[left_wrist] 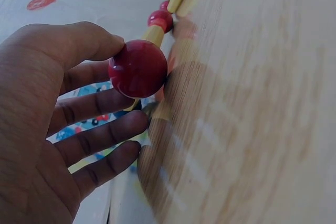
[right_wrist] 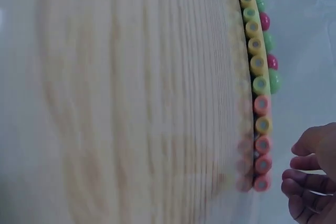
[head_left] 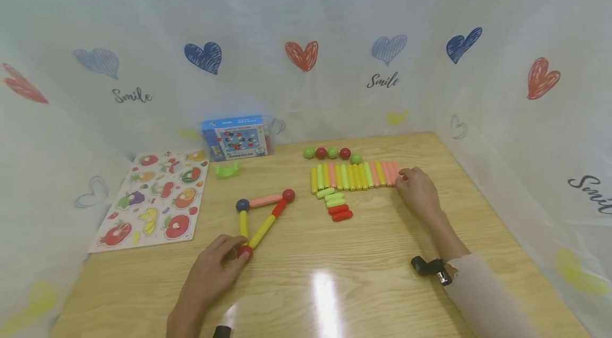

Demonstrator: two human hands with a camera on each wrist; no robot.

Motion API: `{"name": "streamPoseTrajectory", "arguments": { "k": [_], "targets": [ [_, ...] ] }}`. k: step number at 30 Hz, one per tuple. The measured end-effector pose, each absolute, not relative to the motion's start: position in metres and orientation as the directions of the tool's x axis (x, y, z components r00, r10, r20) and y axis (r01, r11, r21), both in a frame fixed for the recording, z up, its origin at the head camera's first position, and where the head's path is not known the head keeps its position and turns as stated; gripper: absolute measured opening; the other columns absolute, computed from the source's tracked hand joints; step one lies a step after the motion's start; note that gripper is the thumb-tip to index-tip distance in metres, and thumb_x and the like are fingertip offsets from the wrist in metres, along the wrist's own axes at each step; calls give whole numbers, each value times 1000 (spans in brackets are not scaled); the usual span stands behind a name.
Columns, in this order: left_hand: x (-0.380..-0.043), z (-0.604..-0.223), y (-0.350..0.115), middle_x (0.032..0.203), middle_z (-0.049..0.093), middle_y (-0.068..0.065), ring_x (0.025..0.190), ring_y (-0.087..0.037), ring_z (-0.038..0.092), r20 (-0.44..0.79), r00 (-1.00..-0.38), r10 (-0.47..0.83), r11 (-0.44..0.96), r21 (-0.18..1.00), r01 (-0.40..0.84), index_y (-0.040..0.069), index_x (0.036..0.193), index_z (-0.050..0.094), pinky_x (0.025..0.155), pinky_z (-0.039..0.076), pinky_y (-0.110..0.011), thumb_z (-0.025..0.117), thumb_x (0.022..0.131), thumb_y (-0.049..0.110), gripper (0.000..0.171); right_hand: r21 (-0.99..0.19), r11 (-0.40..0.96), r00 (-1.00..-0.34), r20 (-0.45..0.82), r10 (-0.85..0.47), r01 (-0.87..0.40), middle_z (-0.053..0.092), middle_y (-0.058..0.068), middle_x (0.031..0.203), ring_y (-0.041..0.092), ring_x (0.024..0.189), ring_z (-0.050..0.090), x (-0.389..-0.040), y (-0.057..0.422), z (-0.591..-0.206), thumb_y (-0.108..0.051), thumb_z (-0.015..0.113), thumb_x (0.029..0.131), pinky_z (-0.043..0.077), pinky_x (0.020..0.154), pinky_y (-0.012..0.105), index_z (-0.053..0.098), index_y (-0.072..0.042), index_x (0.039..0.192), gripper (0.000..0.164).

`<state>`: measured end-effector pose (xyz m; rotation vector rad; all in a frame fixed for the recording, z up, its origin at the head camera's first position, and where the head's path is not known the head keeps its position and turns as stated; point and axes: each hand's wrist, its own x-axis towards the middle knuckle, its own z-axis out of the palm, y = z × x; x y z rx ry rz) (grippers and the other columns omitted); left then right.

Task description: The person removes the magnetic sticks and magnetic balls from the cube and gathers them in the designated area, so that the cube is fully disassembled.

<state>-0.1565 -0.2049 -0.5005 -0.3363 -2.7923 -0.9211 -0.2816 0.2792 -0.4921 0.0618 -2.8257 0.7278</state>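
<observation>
My left hand [head_left: 212,269] pinches a glossy red ball [left_wrist: 138,69] between thumb and fingers, the other fingers spread behind it. This ball is the near corner of a triangle on the table. A yellow rod [head_left: 244,222] runs from it to a dark blue ball [head_left: 243,205]. A pink rod [head_left: 265,201] links that to another red ball [head_left: 288,195]. The third side is a yellow rod [head_left: 262,231] with a short red rod [head_left: 279,208]. My right hand [head_left: 418,190], fingers loosely bent, is at the right end of a row of rods, beside the last pink rod [right_wrist: 262,183].
Green and red balls [head_left: 332,153] line up behind the rod row [head_left: 356,177]. Short green rods [head_left: 334,197] and red rods [head_left: 340,213] lie before it. A blue box [head_left: 236,138], a green plastic piece [head_left: 227,170] and a fruit-picture board [head_left: 153,197] are at the left.
</observation>
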Motion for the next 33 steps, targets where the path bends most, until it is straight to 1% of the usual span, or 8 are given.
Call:
{"name": "streamPoseTrajectory", "arguments": {
  "k": [5,11,18,21,23,26,29,33],
  "targets": [
    [-157,-498,-204,98,61,16,84,-5,56,241,-957,158,789,552,270,26,113,73,75,52,-35,78,88,26,25,-487,826,-945,285,-159,-286,65,13,102,27,91,63,-267,225,-483,-9,60,96,56,75,42,69,4,114,23],
    [-159,-498,-206,98,61,14,84,-6,57,243,-956,162,780,562,275,23,113,73,75,52,-35,79,87,23,26,-417,718,-830,316,-460,-557,65,7,107,18,89,61,-257,145,-479,-13,67,95,55,76,33,70,-3,116,24],
    [-160,-501,-207,98,60,15,84,-6,57,240,-958,158,779,565,270,24,112,73,75,52,-35,79,86,21,27,-429,703,-819,200,-538,-567,60,10,124,24,112,59,-274,80,-484,-17,66,97,51,96,36,63,-3,127,34],
    [-159,-503,-207,98,60,15,85,-6,57,234,-961,148,783,566,259,26,112,73,75,52,-35,79,87,22,26,-418,717,-819,141,-556,-559,59,12,129,24,117,58,-285,63,-491,-17,64,98,49,99,35,58,-3,135,40],
    [-159,-503,-207,99,60,15,85,-6,56,223,-963,149,784,567,253,26,113,72,75,52,-36,78,88,23,26,-409,726,-820,107,-563,-552,60,10,126,21,112,60,-290,56,-494,-17,62,99,50,96,32,56,-4,137,40],
    [-159,-502,-206,100,61,14,86,-6,56,210,-966,152,785,568,247,26,114,72,76,52,-37,78,88,23,26,-402,735,-823,93,-561,-546,59,5,110,17,94,59,-294,51,-497,-16,62,97,52,81,27,62,-9,125,29],
    [-159,-500,-207,101,60,13,86,-6,56,208,-965,158,792,558,250,25,114,72,76,52,-37,78,88,23,27,-395,737,-824,105,-557,-549,50,0,94,14,77,51,-297,48,-495,-14,65,92,46,65,24,61,-14,101,10],
    [-159,-497,-209,102,61,11,87,-7,56,201,-966,163,801,545,248,23,115,72,77,52,-37,77,87,21,28,-369,723,-806,160,-570,-584,45,-3,84,12,70,45,-300,45,-494,-14,68,88,40,59,23,60,-15,88,8]
  ]
}}
